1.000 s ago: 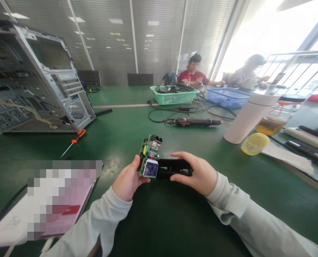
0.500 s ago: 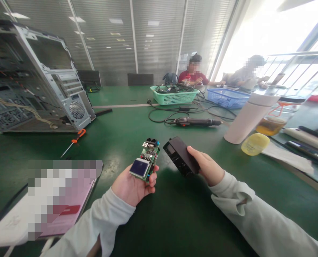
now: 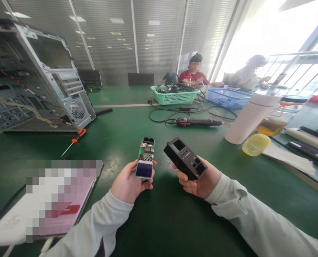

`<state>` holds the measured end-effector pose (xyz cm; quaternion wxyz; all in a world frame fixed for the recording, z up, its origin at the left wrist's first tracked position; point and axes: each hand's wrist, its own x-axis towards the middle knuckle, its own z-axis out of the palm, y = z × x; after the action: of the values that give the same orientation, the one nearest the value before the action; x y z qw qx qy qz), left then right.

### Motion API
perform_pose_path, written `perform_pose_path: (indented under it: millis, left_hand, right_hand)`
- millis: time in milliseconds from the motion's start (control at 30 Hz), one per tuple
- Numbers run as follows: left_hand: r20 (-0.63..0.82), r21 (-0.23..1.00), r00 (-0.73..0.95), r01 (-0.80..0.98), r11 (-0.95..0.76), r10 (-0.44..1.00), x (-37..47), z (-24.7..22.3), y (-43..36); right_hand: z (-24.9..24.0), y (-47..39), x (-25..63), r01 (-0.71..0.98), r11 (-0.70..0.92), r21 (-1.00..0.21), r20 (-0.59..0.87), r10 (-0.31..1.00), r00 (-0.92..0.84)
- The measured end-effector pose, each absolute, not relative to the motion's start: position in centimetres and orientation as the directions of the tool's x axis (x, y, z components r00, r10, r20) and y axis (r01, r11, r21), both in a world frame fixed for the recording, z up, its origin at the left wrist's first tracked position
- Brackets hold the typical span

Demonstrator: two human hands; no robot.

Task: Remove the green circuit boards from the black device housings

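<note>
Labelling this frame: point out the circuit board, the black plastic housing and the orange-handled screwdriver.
Circuit board [image 3: 144,170]: head view, on its display screen.
Black plastic housing [image 3: 186,159]: head view, middle of its front face.
Orange-handled screwdriver [image 3: 81,133]: head view, on the handle.

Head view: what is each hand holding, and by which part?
Left hand: green circuit board, by its screen end. Right hand: black case, by its lower end.
</note>
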<state>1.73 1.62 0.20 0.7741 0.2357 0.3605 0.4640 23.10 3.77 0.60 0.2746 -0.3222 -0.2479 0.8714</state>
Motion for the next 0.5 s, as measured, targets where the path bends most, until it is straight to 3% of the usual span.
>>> perform_pose_path:
  millis: [167, 333, 500]
  left_hand:
    - [-0.318, 0.710, 0.290, -0.558, 0.430, 0.903, 1.6, -0.6, 1.9]
    - [-0.297, 0.720, 0.272, -0.565, 0.402, 0.915, 1.4, -0.9, 1.9]
    - [-0.292, 0.703, 0.271, -0.590, 0.398, 0.917, 1.3, -0.7, 1.9]
  right_hand:
    - [1.1, 3.4, 22.0, -0.287, -0.630, -0.721, -0.509, 0.763, -0.398]
    - [-0.2, 3.4, 22.0, -0.258, -0.357, -0.898, -0.241, 0.888, -0.391]
    - [-0.9, 3.6, 22.2, -0.256, -0.223, -0.941, -0.105, 0.908, -0.406]
